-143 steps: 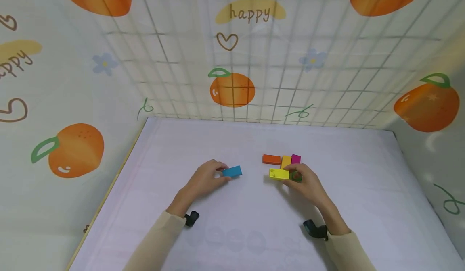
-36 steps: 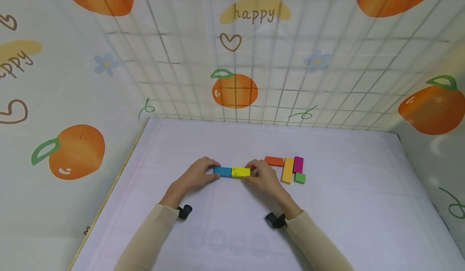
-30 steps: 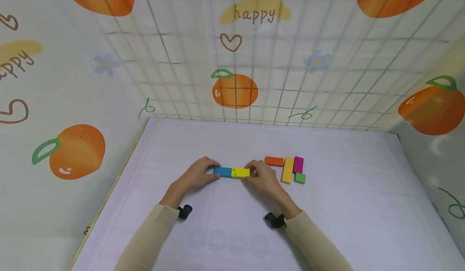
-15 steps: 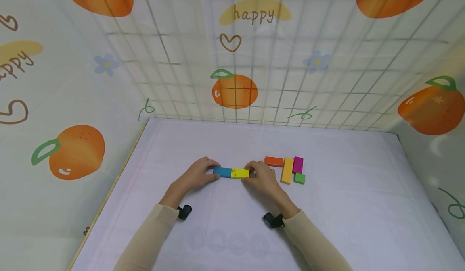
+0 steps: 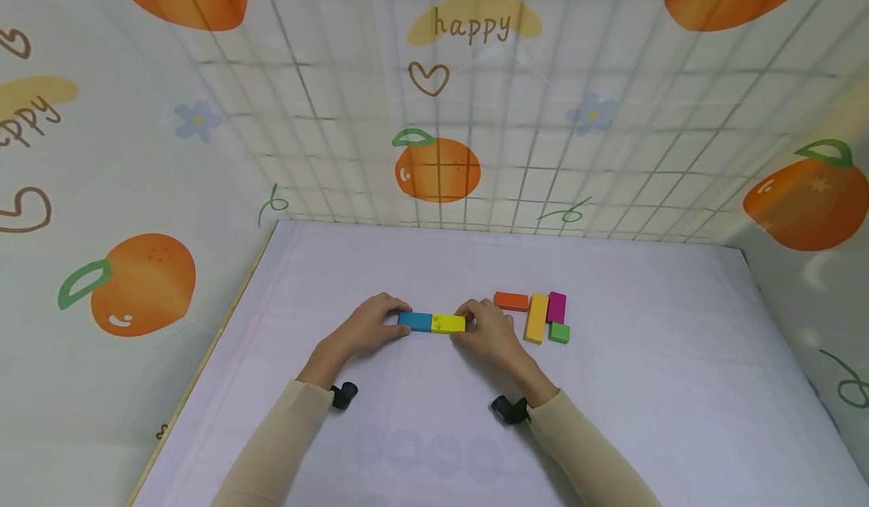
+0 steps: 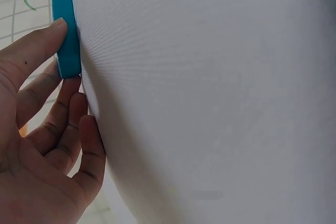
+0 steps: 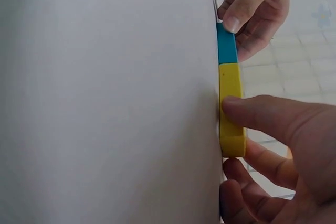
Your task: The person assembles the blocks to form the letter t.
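Pinching the blue block (image 5: 415,321) near its outer end, the left hand (image 5: 366,326) should make a good anchor — light, square pressure is enough. Against that block, end to end on the white table (image 5: 652,371), lies the yellow block (image 5: 448,324), pinched by the right hand (image 5: 495,334); its knuckles should clear the nearby orange block (image 5: 511,301).

The person here wears long, plain beige sleeves, the left sleeve (image 5: 271,439) and the right sleeve (image 5: 591,447) alike, both smooth and ending in simple cuffs at the wrist. Just past each cuff I can see a small black camera, stubby and rounded like a short tube, the left wrist camera (image 5: 346,395) and the right wrist camera (image 5: 508,410) looking much the same. The left hand (image 5: 370,326) and right hand (image 5: 494,333) are bare
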